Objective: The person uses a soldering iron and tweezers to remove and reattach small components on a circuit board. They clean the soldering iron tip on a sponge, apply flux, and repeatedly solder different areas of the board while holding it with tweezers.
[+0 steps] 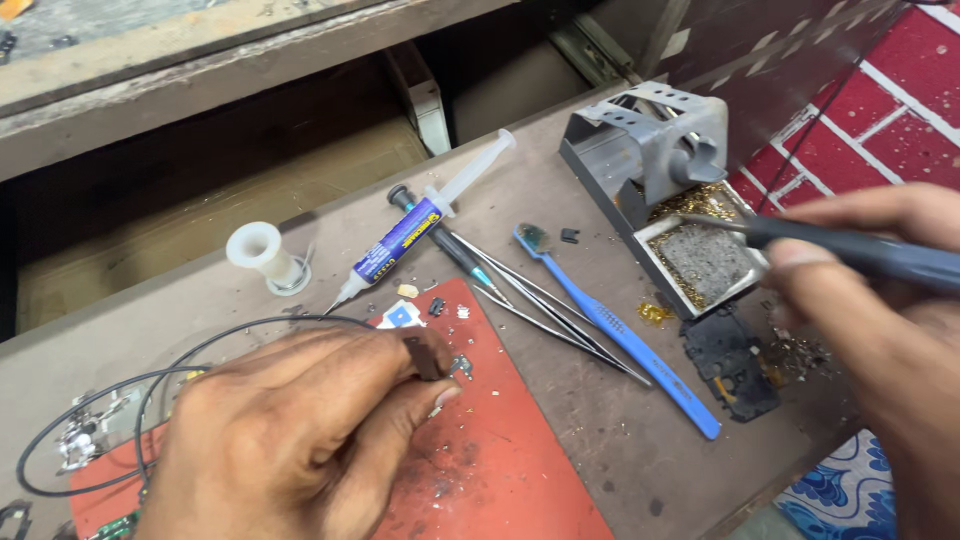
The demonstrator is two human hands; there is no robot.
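Left hand: the left hand (300,430) is curled tight, thumb and forefinger pinching a small dark component (428,352) — held low over the red mat (500,470), so it stays steady and close to the work surface.
Right hand: the right hand (880,290) grips a dark soldering iron (850,250) like a pen, fingers closed round the handle for fine control.
Iron tip: it reaches out over the tray of the metal iron stand (650,150), right above the grey pad and brass-coloured shavings (700,255) — that looks like a tip wipe, to my eye.
Within reach: a flux syringe (410,235), tweezers (540,305) and a blue brush (620,335) lie fanned out between the two hands, handy for either one.
Off to the side: a white spool (262,255) stands upright behind the mat; a black wire (150,385) loops past the left wrist.
Near the stand: a black phone frame piece (730,360) lies flat just beside the tray, apart from the pinched part.
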